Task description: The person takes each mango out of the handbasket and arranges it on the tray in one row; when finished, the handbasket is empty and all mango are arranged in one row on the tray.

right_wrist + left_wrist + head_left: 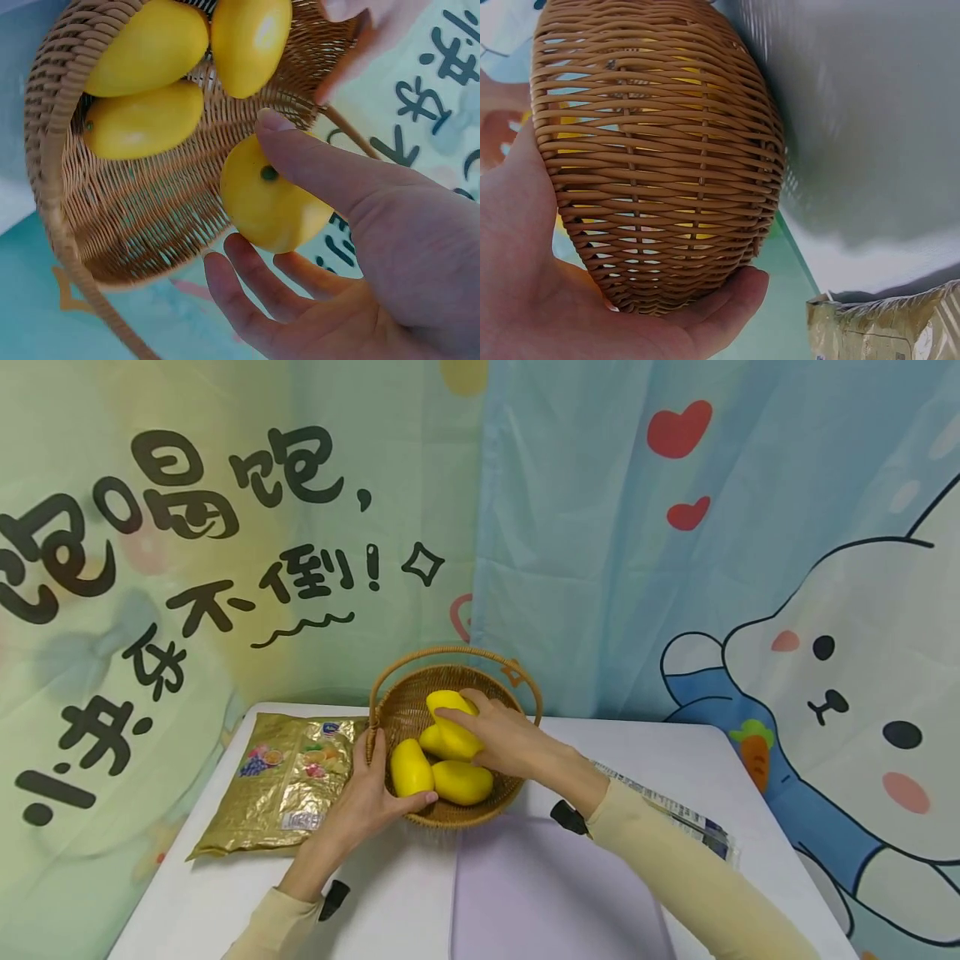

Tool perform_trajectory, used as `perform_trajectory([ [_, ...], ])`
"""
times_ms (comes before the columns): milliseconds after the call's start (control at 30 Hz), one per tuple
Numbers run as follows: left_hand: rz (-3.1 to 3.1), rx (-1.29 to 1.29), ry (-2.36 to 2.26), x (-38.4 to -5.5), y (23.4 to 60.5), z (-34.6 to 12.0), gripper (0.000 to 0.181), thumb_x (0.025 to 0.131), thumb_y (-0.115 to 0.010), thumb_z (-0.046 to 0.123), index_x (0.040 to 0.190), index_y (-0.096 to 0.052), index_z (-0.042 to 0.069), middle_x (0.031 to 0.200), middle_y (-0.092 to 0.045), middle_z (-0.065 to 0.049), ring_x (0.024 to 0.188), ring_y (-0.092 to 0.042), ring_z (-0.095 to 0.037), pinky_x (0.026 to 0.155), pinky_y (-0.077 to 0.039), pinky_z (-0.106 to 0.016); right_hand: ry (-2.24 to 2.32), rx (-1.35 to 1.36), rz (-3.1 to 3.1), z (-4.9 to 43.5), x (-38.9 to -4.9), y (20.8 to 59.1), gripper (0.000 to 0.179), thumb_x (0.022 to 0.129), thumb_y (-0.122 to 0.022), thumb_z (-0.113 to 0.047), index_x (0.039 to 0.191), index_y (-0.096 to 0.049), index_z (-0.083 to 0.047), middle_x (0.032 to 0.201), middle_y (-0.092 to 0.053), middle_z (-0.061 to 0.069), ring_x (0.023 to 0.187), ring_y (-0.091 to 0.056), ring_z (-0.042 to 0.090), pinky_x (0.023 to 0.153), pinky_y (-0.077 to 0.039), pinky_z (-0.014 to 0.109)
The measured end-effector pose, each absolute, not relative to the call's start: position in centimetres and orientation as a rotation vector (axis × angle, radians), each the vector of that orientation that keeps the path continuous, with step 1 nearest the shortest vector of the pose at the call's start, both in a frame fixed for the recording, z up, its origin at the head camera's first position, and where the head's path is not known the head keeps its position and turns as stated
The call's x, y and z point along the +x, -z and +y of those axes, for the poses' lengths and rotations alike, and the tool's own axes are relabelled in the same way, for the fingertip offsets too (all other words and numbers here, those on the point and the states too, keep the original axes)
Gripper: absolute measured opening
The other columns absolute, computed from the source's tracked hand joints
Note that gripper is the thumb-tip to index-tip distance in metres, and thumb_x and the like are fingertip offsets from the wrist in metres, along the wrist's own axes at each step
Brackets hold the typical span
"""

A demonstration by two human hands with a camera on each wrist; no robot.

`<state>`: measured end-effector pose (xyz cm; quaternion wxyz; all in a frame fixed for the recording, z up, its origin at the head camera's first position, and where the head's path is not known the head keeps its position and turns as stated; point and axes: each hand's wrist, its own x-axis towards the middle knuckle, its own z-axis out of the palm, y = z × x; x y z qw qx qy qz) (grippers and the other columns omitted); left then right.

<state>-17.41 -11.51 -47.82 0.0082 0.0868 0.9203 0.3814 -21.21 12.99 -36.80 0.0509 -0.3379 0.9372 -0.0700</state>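
A brown wicker basket (407, 706) with a hoop handle stands on the table and appears tilted. My left hand (367, 806) grips its left side, thumb over the rim and fingers outside; the left wrist view shows the woven wall (660, 157) up close. With thumb and fingertips, my right hand (510, 735) holds a yellow mango (274, 202) at the basket's upper right. Three other mangoes lie inside: one at the left (411, 768), one at the front (462, 782), and one partly covered by the held mango (431, 741).
A gold foil bag (277, 785) with fruit pictures lies left of the basket. A pale purple mat (555, 893) covers the table's front middle. Partly behind my right forearm is a flat printed packet (675, 810). Patterned curtains (570, 543) hang behind the white table (637, 739).
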Motion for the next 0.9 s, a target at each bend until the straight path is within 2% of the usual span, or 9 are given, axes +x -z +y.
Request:
perform_trajectory([
  [267,2.852,0.260,-1.202,-17.3,47.8,-11.6,0.136,0.073,-0.077,0.073,0.163,0.000,0.006,0.167,0.010,-0.021,0.137,-0.045,-0.051,0.107,-0.046,-0.058,0.265,-1.154,2.960,15.3,-18.3,34.6,0.087,0.082,-0.087,-0.016,0.155,-0.041,-0.024,0.158,-0.034,0.025,0.130,-0.056,0.043,0.090,-0.058,0.045],
  [400,2.851,0.251,-1.202,-17.3,47.7,-11.6,0.136,0.073,-0.077,0.074,0.164,0.000,0.007,0.167,0.008,-0.022,0.136,-0.046,-0.052,0.107,-0.045,-0.059,0.305,-1.155,3.001,16.4,-16.7,33.9,0.088,0.080,-0.088,-0.017,0.154,-0.042,-0.024,0.156,-0.036,0.026,0.128,-0.057,0.043,0.092,-0.057,0.048],
  [533,2.859,0.247,-1.197,-17.3,47.7,-11.5,0.135,0.073,-0.077,0.074,0.164,-0.002,0.006,0.167,0.007,-0.022,0.134,-0.047,-0.053,0.105,-0.046,-0.060,0.372,-1.069,3.020,17.5,-14.9,33.7,0.087,0.081,-0.087,-0.017,0.154,-0.041,-0.026,0.158,-0.034,0.023,0.129,-0.055,0.042,0.088,-0.059,0.045],
  [667,2.871,0.254,-1.189,-17.3,47.7,-11.5,0.135,0.073,-0.077,0.073,0.163,-0.003,0.005,0.167,0.006,-0.022,0.133,-0.049,-0.052,0.105,-0.047,-0.059,0.450,-0.951,3.022,18.4,-13.1,34.2,0.088,0.081,-0.087,-0.017,0.155,-0.041,-0.028,0.159,-0.032,0.019,0.122,-0.057,0.037,0.079,-0.060,0.037],
  [900,2.870,0.267,-1.184,-17.2,47.7,-11.4,0.135,0.074,-0.077,0.072,0.163,-0.001,0.004,0.167,0.007,-0.023,0.134,-0.048,-0.053,0.104,-0.047,-0.060,0.533,-0.793,3.013,19.9,-10.4,35.9,0.085,0.083,-0.086,-0.022,0.155,-0.041,-0.029,0.158,-0.032,0.019,0.116,-0.061,0.031,0.082,-0.060,0.034],
])
